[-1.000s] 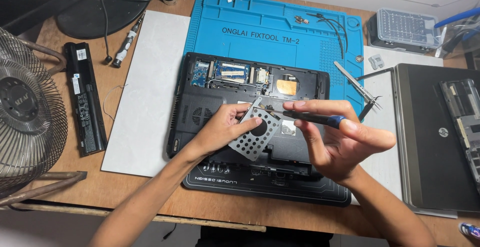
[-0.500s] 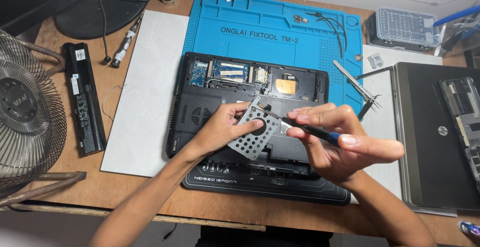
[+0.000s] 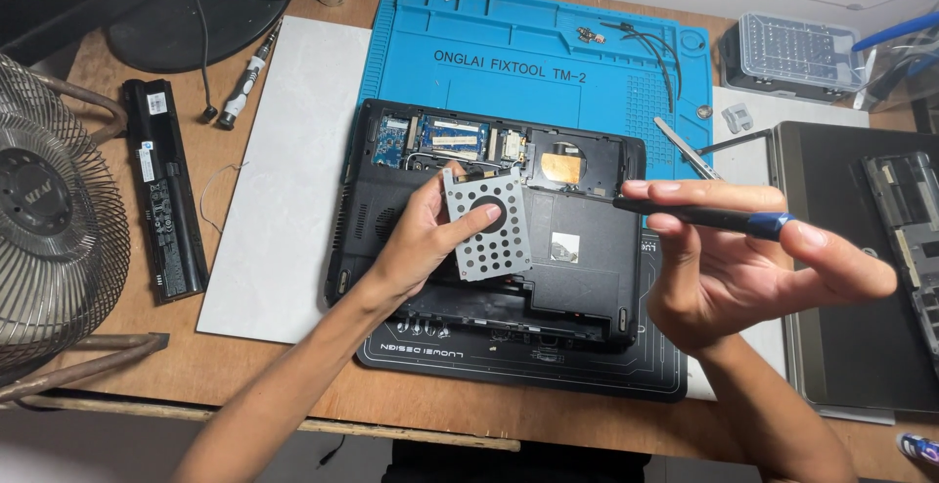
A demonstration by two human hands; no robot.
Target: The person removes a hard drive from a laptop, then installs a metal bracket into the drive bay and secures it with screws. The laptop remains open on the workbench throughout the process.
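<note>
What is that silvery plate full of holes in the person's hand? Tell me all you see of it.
The metal plate is a thin, squarish sheet, silver-grey, punched with rows of small round holes and one large hole at its middle. The left hand holds it by its left edge, tilted, lifted above the opened black laptop.

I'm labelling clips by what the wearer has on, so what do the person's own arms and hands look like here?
Both arms are bare up to the bottom edge of the picture: no sleeves show. The left hand and right hand wear no gloves, and no ring, watch, wristband or anti-static strap is visible. Fingernails are short and unpainted. No cables or markings on either arm.
</note>
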